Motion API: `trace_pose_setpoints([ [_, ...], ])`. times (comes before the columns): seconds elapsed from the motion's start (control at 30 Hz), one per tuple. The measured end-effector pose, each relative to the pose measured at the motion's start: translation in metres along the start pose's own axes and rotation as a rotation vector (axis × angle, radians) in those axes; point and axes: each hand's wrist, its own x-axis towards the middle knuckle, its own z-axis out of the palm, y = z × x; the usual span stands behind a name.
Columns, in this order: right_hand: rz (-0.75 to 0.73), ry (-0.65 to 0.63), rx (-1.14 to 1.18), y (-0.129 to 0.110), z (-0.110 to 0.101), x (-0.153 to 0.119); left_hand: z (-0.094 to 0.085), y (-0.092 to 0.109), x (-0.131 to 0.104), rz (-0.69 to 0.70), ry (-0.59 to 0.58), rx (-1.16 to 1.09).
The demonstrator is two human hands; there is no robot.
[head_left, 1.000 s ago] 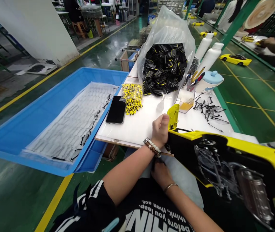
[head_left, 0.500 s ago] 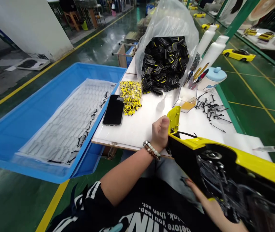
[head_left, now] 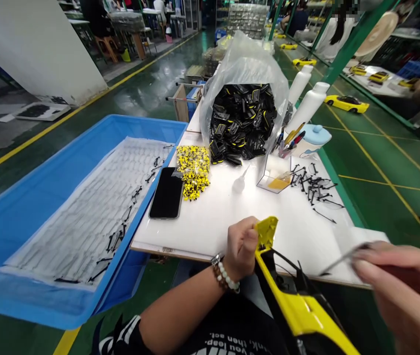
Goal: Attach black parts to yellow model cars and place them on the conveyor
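My left hand (head_left: 240, 250) is closed on the end of a yellow model car (head_left: 298, 313), its thumb by a raised yellow panel (head_left: 267, 231). The car slants from my hand down to the bottom edge of the view, above my lap. At the right, my right hand (head_left: 405, 283) is blurred and pinches a thin dark rod-like part (head_left: 343, 259) whose tip points left towards the car. The rod stays apart from the car in this view. Similar thin black parts (head_left: 313, 185) lie scattered on the white tabletop (head_left: 202, 231).
A blue tray (head_left: 73, 315) with sheeted thin parts stands left of the table. On the tabletop are a phone (head_left: 166, 193), small yellow-black pieces (head_left: 194, 170), a plastic bag (head_left: 247, 64) of black parts, a dropper bottle (head_left: 238, 184), a clear box (head_left: 274, 175) and white bottles (head_left: 308, 109).
My right hand has come up from under the car to the right side, with a thin dark part in its fingers. The car has turned and dropped lower, still in my left hand.
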Motion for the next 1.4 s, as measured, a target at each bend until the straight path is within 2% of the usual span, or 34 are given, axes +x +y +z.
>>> trace_pose_setpoints([
  [0.17,-0.045,-0.215,0.23,-0.017,0.047,0.034,-0.005,0.0,-0.004,-0.029,0.011,0.016],
  [0.3,-0.018,-0.273,0.233,-0.018,0.061,0.038,-0.007,0.0,-0.002,-0.065,0.023,0.042],
  [0.63,-0.047,-0.244,0.185,-0.013,0.066,0.042,-0.01,-0.004,0.003,-0.091,0.023,0.067],
  [1.03,-0.247,-0.203,-0.053,-0.027,0.067,0.043,-0.015,-0.003,0.0,-0.043,-0.032,0.126],
  [1.17,-0.403,-0.223,-0.143,-0.028,0.067,0.046,-0.02,0.016,0.003,0.053,-0.036,0.222],
  [1.27,-0.442,-0.249,-0.171,-0.029,0.066,0.048,-0.026,0.036,0.009,0.162,-0.102,0.377],
  [1.4,-0.48,-0.269,-0.167,-0.031,0.066,0.047,-0.031,0.054,0.015,0.168,-0.161,0.495],
])
